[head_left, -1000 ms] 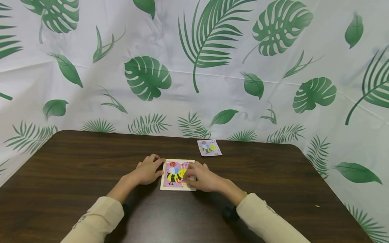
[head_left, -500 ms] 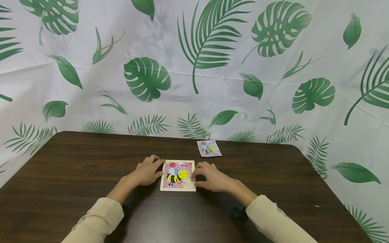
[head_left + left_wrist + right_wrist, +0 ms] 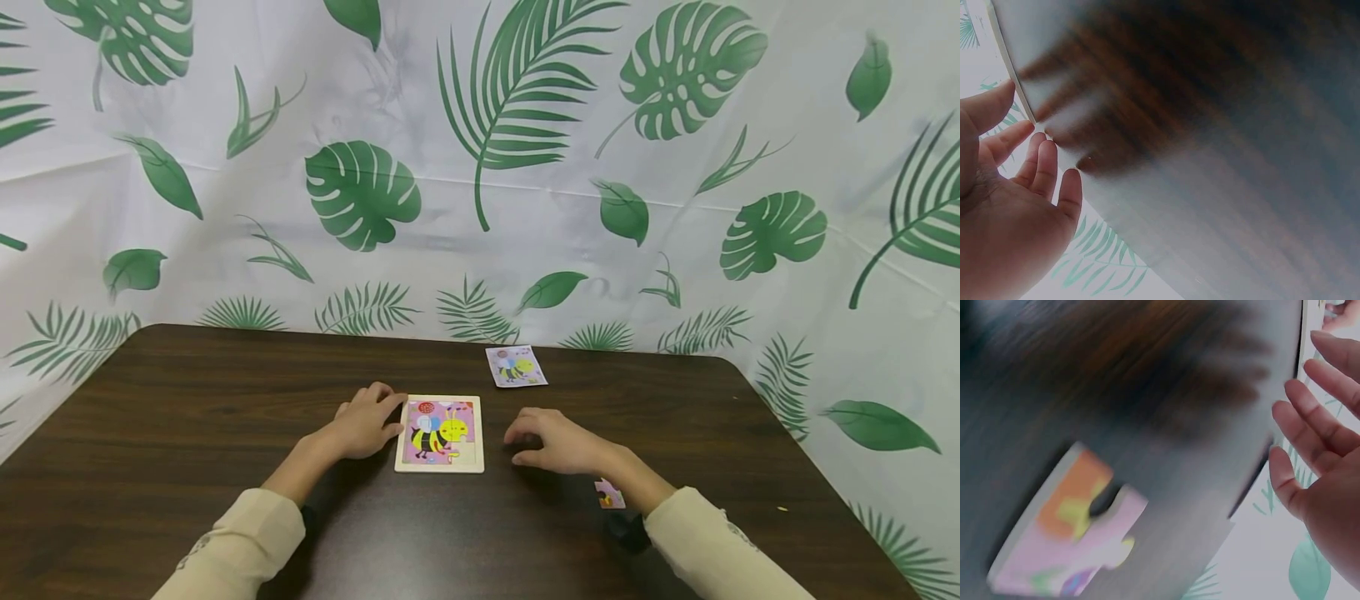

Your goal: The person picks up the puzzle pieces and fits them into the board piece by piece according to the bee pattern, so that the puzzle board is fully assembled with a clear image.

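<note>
A square jigsaw puzzle board (image 3: 420, 468) with a pale wooden rim lies on the table in the head view. Its picture is a yellow and black bee on pink, and bare wood shows at the lower right corner. My left hand (image 3: 365, 421) rests at the board's left side, with thumb and fingertips against the rim. To the right of the board, apart from it, my right hand (image 3: 558, 442) hovers low with loosely bent fingers and nothing in them. A loose puzzle piece (image 3: 610, 493), pink with orange and yellow, lies beside the right wrist; the right wrist view shows this piece (image 3: 1060, 544) large.
Behind the board lies a paper card (image 3: 517, 367) printed with the same bee. A tiny pale scrap (image 3: 782, 508) is on the dark wooden table (image 3: 225, 375) at the right. A leaf-patterned cloth (image 3: 540, 242) hangs along the table's far edge.
My right hand has drawn back from over the board to the right, and the loose piece near its wrist has come into sight. My left hand has stayed at the rim.
</note>
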`<state>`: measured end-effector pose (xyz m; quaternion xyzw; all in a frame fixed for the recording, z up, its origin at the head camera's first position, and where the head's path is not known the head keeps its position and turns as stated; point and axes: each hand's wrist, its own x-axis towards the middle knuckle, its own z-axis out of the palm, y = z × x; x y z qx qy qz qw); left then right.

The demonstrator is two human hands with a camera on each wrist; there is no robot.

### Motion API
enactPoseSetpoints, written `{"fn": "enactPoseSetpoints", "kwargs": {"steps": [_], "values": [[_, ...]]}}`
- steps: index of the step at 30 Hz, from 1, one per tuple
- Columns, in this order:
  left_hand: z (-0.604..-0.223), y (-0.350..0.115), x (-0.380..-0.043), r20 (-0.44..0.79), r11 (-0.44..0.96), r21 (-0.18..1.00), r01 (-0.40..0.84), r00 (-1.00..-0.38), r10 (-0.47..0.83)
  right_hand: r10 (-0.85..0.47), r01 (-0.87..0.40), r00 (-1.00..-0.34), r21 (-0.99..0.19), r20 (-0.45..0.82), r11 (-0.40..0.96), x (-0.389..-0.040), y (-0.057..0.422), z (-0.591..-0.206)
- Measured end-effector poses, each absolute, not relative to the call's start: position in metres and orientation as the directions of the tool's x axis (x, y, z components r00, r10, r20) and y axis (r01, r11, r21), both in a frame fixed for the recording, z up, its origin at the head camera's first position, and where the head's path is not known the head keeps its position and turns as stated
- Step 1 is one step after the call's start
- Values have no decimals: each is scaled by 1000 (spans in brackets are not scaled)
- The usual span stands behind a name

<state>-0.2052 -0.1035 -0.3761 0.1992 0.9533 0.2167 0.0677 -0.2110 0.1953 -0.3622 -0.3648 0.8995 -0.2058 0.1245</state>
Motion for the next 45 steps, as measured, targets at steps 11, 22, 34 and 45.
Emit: {"fn": "enactPoseSetpoints", "kwargs": {"steps": [11, 22, 34, 45], "values": [[-375, -104, -206, -50, 828, 442, 347, -911, 409, -709, -598, -701, -473, -83, 647, -202, 241, -355], [-375, -103, -206, -46, 828, 441, 347, -912, 407, -672, -555, -733, -480, -103, 679, -191, 294, -353], [-377, -104, -208, -38, 819, 453, 351, -911, 411, -648, -491, -742, -519, -171, 700, -179, 311, -359], [-378, -104, -207, -25, 811, 463, 359, -909, 417, -665, -525, -736, -513, -127, 679, -175, 311, -363]]}}
